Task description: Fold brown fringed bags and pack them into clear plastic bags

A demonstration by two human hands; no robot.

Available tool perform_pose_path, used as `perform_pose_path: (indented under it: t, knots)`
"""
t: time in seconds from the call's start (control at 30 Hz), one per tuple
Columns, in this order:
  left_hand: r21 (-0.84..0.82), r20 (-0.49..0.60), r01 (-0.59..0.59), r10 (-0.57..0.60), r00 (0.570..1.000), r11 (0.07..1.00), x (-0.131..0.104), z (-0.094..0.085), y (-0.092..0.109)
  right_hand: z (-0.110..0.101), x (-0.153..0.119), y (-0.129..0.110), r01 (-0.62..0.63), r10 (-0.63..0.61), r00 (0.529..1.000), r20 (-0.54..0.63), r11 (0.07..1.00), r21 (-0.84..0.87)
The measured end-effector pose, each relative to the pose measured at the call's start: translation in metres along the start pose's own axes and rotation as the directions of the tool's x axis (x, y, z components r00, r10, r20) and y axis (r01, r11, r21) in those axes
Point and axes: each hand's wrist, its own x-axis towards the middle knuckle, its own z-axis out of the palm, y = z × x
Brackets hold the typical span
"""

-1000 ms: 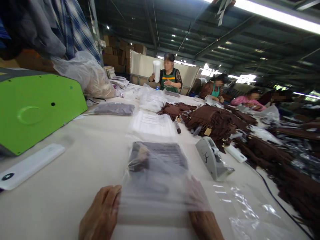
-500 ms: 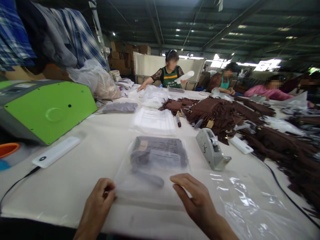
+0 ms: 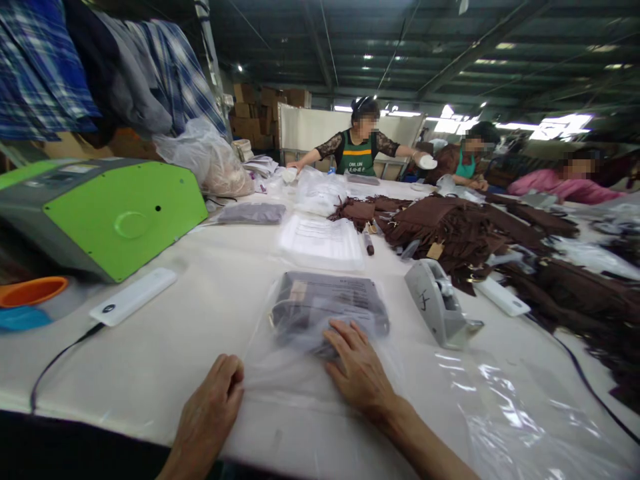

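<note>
Apparently light, limp and slippery, the clear bag around a dark pouch lies on the table, best gripped at its near corners, the right hand spread on top, gripping nothing, the left hand curled at its edge, any pinch indiscernible.

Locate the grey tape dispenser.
In the head view, the grey tape dispenser stands right of centre on the table, between the frosted plastic bag under the right hand and the brown fringed pile.

The plastic bag is milky, the machine green and grey, the hanging garment blue plaid.
</note>
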Motion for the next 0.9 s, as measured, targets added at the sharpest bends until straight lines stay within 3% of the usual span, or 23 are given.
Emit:
perform_pose_path:
  t: [0.07,0.13,0.2,0.27,0.3,0.37,0.5,0.63,0.7,0.73,0.77,0.83,0.87,0.9]
  knots:
    - [-0.064,0.0,0.008,-0.008,1.0,0.998,0.0,-0.002,-0.015,-0.027,-0.03,0.009,-0.087,0.087,0.996,-0.019,0.996,-0.015]
    - [-0.141,-0.031,-0.026,0.022,0.999,0.99,-0.001,-0.001,-0.028,-0.054,-0.062,0.022,-0.352,0.351,0.935,-0.058,0.936,-0.017]
    - [-0.178,-0.055,-0.096,0.087,0.995,0.979,-0.002,0.001,-0.034,-0.07,-0.087,0.033,-0.658,0.659,0.752,0.014,0.751,0.053]
    - [-0.197,-0.065,-0.179,0.169,0.983,0.964,-0.002,0.004,-0.031,-0.072,-0.098,0.038,-0.842,0.82,0.538,0.197,0.512,0.168]
    - [-0.22,-0.063,-0.209,0.2,0.978,0.953,0.0,0.006,-0.028,-0.068,-0.098,0.038,-0.882,0.837,0.464,0.29,0.407,0.235]
    - [-0.306,-0.048,-0.203,0.198,0.979,0.93,0.004,0.007,-0.02,-0.056,-0.091,0.036,-0.885,0.824,0.414,0.387,0.265,0.384]
    - [-0.407,0.042,-0.031,0.053,0.998,0.913,0.014,0.003,-0.013,-0.043,-0.079,0.033,-0.804,0.817,0.437,0.375,0.169,0.57]
    - [-0.3,0.014,-0.203,0.217,0.976,0.932,0.008,-0.017,-0.022,-0.06,-0.103,0.044,-0.807,0.789,0.467,0.398,0.196,0.558]
    - [-0.219,-0.005,-0.297,0.304,0.953,0.929,-0.001,-0.03,-0.031,-0.074,-0.125,0.054,-0.823,0.794,0.505,0.34,0.322,0.468]
    - [-0.159,-0.037,-0.344,0.342,0.939,0.926,-0.005,-0.036,-0.035,-0.081,-0.136,0.059,-0.805,0.788,0.561,0.255,0.446,0.392]
    - [-0.084,-0.071,-0.393,0.388,0.919,0.916,-0.008,-0.04,-0.038,-0.087,-0.144,0.063,-0.749,0.746,0.651,0.142,0.599,0.283]
    - [0.088,-0.104,-0.508,0.515,0.851,0.857,-0.008,-0.04,-0.04,-0.094,-0.153,0.068,-0.5,0.499,0.866,-0.029,0.866,-0.02]
    - [0.156,-0.074,-0.569,0.584,0.808,0.807,-0.005,-0.036,-0.038,-0.094,-0.152,0.069,-0.329,0.327,0.944,-0.036,0.93,-0.165]
    - [0.193,-0.021,-0.628,0.643,0.766,0.754,0.0,-0.031,-0.036,-0.094,-0.148,0.069,-0.165,0.171,0.985,-0.001,0.948,-0.271]
